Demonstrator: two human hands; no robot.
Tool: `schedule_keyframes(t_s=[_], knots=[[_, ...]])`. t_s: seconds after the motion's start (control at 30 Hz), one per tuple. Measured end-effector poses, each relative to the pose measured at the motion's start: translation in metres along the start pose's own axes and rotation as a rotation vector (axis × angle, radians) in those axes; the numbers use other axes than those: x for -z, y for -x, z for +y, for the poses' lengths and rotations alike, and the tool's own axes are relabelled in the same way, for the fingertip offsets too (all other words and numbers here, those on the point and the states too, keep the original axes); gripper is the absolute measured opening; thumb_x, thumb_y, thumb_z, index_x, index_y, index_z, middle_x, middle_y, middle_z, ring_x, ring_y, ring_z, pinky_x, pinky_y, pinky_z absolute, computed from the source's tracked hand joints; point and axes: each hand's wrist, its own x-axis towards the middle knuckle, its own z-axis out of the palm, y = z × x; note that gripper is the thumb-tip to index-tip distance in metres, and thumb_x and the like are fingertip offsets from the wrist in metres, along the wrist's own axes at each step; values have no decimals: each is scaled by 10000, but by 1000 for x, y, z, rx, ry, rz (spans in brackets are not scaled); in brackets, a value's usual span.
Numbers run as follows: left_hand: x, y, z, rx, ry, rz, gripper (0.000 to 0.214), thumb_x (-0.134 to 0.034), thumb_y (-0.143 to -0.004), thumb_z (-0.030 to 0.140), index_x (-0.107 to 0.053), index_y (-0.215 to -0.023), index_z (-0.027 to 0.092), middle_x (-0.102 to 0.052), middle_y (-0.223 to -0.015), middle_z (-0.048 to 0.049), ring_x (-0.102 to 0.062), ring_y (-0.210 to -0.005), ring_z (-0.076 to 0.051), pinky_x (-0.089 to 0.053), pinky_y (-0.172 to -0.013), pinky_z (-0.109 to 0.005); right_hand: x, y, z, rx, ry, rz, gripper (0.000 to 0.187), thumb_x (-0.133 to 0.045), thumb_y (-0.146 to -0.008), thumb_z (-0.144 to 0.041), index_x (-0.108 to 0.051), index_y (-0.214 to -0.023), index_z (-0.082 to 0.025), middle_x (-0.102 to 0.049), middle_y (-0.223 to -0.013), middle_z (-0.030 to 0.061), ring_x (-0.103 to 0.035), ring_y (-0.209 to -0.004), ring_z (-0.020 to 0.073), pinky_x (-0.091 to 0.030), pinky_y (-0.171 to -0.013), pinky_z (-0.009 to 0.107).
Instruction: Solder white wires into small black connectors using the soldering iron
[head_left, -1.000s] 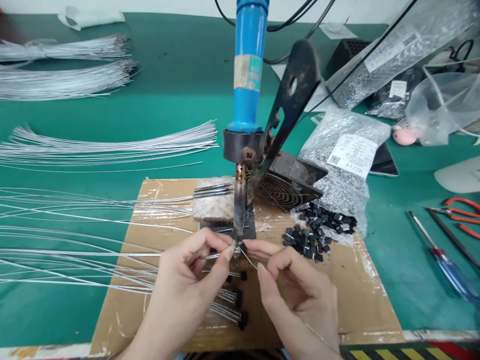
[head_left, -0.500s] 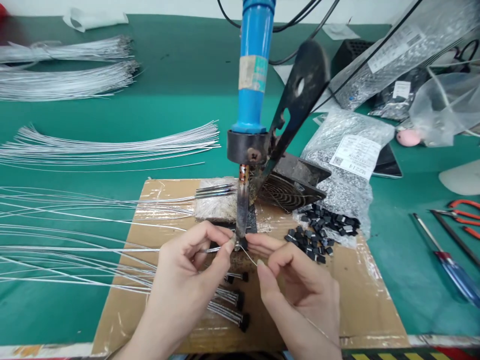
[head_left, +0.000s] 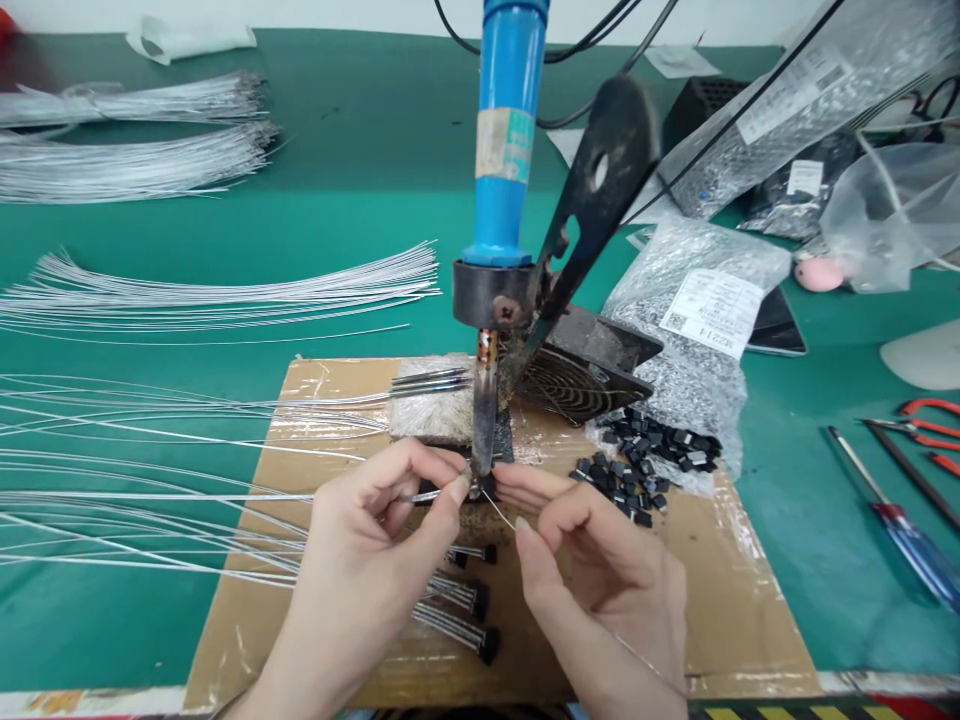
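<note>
A blue-handled soldering iron [head_left: 510, 150] hangs tip down in a black clamp bracket [head_left: 600, 190]. Just left of its tip, my left hand [head_left: 386, 540] pinches a thin wire [head_left: 426, 497] between thumb and fingers. My right hand [head_left: 600, 575] grips a fine strand of solder wire [head_left: 498, 510], whose end reaches toward the iron's tip. Its forefinger lies close to a small black part [head_left: 487, 487] at the tip, partly hidden. Below the hands, wires with black connectors [head_left: 484, 640] on their ends rest on the cardboard [head_left: 705, 600].
Loose black connectors [head_left: 622, 475] are piled right of the iron, beside a fan [head_left: 592, 370] and a labelled bubble-wrap bag [head_left: 697, 300]. White wire bundles [head_left: 225, 285] lie left. A screwdriver [head_left: 907, 540] and orange-handled pliers [head_left: 926, 425] are at far right.
Both hands stay almost in place at the iron's tip. My left hand has shifted very slightly left, and my right hand very slightly right.
</note>
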Motion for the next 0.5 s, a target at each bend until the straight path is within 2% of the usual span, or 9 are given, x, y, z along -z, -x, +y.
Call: schedule_keyframes(t_s=[0.3,0.5], knots=[[2,2,-1,2,26,6,122,-750,-806,125,-716,-725,209,-754,-797,18,-714,-713,-86,-518,-635,-101,1,1,2,7,15,-15,220,-692,-849,-125,-575,-690,-224,-801,-1186,13,-794,-1031,183,-612,-992,276],[0,-1,2,10,5,12,114,-755,-813,156,-707,-718,193,-742,-762,4,-703,-692,-100,-511,-611,-122,1,2,5,27,43,-1,211,-692,-868,-145,-588,-700,-217,-804,-1176,52,-798,-1018,201,-625,-984,298]])
